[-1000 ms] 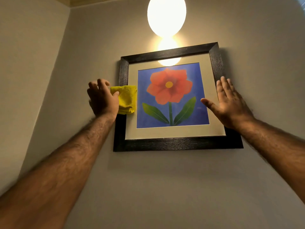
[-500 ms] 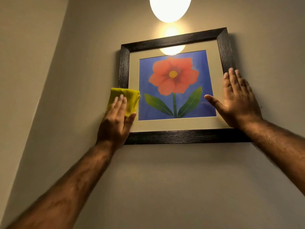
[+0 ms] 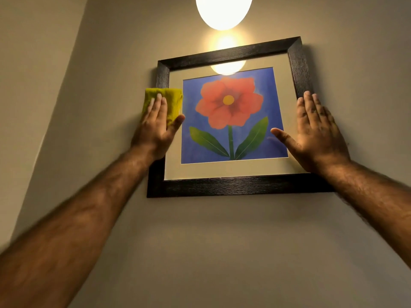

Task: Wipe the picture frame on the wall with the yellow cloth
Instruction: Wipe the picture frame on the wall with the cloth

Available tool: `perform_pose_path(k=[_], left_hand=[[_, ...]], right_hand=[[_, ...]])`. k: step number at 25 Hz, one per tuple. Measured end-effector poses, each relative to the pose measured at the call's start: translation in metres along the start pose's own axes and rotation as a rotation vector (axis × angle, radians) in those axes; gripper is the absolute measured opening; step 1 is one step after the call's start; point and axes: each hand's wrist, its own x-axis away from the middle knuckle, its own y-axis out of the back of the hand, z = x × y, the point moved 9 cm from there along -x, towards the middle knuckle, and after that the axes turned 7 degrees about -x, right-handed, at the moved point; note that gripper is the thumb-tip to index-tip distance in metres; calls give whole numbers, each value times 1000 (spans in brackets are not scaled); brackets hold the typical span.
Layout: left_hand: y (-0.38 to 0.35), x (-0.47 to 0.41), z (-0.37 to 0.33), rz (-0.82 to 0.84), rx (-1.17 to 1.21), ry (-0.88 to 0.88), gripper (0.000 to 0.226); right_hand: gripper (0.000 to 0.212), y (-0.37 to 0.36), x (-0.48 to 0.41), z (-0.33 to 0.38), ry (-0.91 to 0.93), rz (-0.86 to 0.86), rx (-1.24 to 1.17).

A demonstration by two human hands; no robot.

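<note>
A dark wooden picture frame (image 3: 231, 187) hangs on the beige wall, holding a red flower on a blue ground behind glass. My left hand (image 3: 155, 127) lies flat on a folded yellow cloth (image 3: 172, 100), pressing it against the frame's left side at mid height. The cloth's lower part is hidden under my fingers. My right hand (image 3: 315, 134) is spread flat against the frame's right side, thumb reaching onto the glass, with nothing in it.
A glowing round lamp (image 3: 223, 10) hangs above the frame, and its glare reflects in the top of the glass. A wall corner (image 3: 73, 63) runs down to the left of the frame. Bare beige wall spreads below.
My left hand has slid the yellow cloth up along the frame's left side from near the bottom corner. My right hand has stayed on the right side.
</note>
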Motion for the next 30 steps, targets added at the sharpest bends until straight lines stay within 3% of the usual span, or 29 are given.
perform_pose_path(k=[5, 10, 15, 18, 23, 27, 30], left_hand=[[0, -41, 7, 24, -92, -33, 91], [-4, 27, 6, -2, -96, -88, 105], [-22, 129, 8, 23, -89, -98, 94], [-23, 146, 10, 52, -88, -115, 90], [-8, 52, 7, 29, -55, -61, 104], [1, -43, 11, 81, -37, -14, 90], [2, -66, 13, 93, -55, -6, 90]], right_hand=[[107, -1, -1, 0, 1, -10, -4], [106, -1, 0, -1, -6, -10, 2], [105, 0, 0, -1, -12, -8, -11], [105, 1, 0, 0, -8, -8, -14], [106, 0, 1, 0, -12, -15, -12], [107, 0, 0, 0, -11, -22, -3], [106, 0, 0, 0, -8, -27, 3]])
